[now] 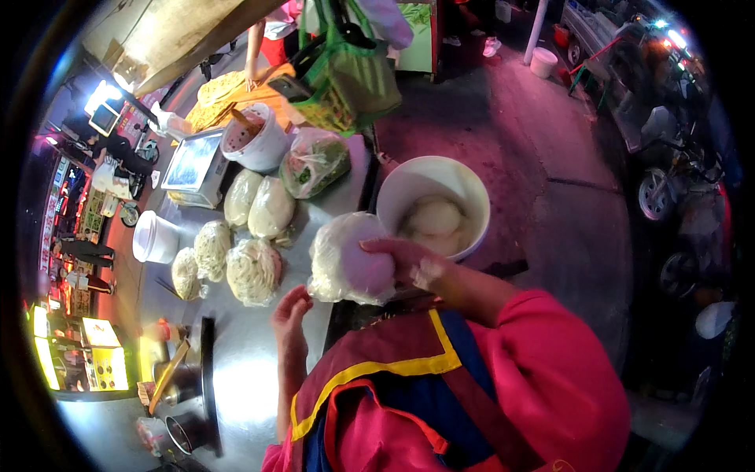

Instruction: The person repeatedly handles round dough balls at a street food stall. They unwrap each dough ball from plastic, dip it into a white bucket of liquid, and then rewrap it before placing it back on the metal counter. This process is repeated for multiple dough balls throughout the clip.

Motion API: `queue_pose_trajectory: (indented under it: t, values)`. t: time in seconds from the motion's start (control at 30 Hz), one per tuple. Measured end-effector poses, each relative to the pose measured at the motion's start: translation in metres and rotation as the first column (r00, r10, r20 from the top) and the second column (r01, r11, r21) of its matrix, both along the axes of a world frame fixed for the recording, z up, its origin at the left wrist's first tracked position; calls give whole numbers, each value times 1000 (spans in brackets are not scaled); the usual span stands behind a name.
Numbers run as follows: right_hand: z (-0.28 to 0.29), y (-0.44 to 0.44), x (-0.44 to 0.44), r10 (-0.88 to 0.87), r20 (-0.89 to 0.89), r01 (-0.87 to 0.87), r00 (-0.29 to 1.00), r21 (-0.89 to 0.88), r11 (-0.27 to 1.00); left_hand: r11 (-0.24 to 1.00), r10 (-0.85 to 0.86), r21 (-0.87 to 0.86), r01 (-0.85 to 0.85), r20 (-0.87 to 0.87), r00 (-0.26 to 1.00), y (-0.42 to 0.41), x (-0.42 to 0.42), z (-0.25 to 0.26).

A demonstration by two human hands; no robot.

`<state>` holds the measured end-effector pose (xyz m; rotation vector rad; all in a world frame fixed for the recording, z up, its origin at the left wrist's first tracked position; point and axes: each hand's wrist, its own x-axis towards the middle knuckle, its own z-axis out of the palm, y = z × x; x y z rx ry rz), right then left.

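My right hand (407, 256) holds a round, pale bundle wrapped in clear plastic (348, 256) above the edge of the metal counter (248, 339). Just below and left of the bundle is my left hand (292, 307), its fingers slightly curled, with nothing seen in it. Beyond the bundle, a deep white bucket (433, 168) has round pale pieces (435, 217) at its bottom. Bagged noodles (255, 271) lie on the counter, beside two smooth pale bags (271, 207) and a clear bag of greens (314, 162).
Farther along the counter stand a scale (194, 165), a white tub with a wooden-handled utensil (256, 141) and a lidded white container (155, 237). A green bag (354, 76) hangs at the top. Dark metal pots (186, 433) stand lower left. Another person's arm (253, 53) reaches over flatbreads.
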<state>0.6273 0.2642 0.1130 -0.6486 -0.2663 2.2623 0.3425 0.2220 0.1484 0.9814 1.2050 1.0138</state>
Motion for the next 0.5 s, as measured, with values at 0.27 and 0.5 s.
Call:
queue_pose_trajectory:
  t: [0.27, 0.5]
  values:
    - [18, 6, 38, -308, 445, -42, 841, 621, 782, 875, -31, -343, 341, 664, 747, 25, 143, 43]
    - [-20, 12, 72, -222, 549, 6, 806, 367, 930, 793, -31, -509, 335, 515, 857, 44, 167, 19]
